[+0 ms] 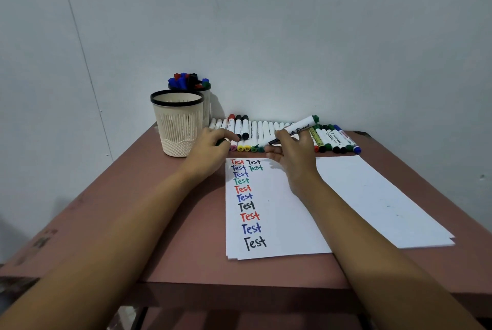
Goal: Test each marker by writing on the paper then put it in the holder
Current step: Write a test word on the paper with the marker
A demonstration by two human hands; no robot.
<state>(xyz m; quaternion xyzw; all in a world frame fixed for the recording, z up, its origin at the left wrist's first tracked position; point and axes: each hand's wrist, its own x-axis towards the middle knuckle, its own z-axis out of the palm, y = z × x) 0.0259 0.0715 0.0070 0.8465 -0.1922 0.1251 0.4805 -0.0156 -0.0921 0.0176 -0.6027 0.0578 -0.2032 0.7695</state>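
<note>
My right hand (291, 154) grips a white whiteboard marker (295, 128) with a green end cap, uncapped, its dark tip pointing left over the top of the paper (269, 212). My left hand (210, 147) holds a small green cap (220, 141) near the empty cream holder (177, 123). The paper carries a column of "Test" words in red, black, blue and green. A row of several markers (253, 132) lies along the wall behind the paper.
A second holder (206, 101) behind the first is full of markers. More markers (336, 138) lie at the right end of the row. A second sheet stack (386, 196) lies to the right. The brown table's front edge (239, 285) is close.
</note>
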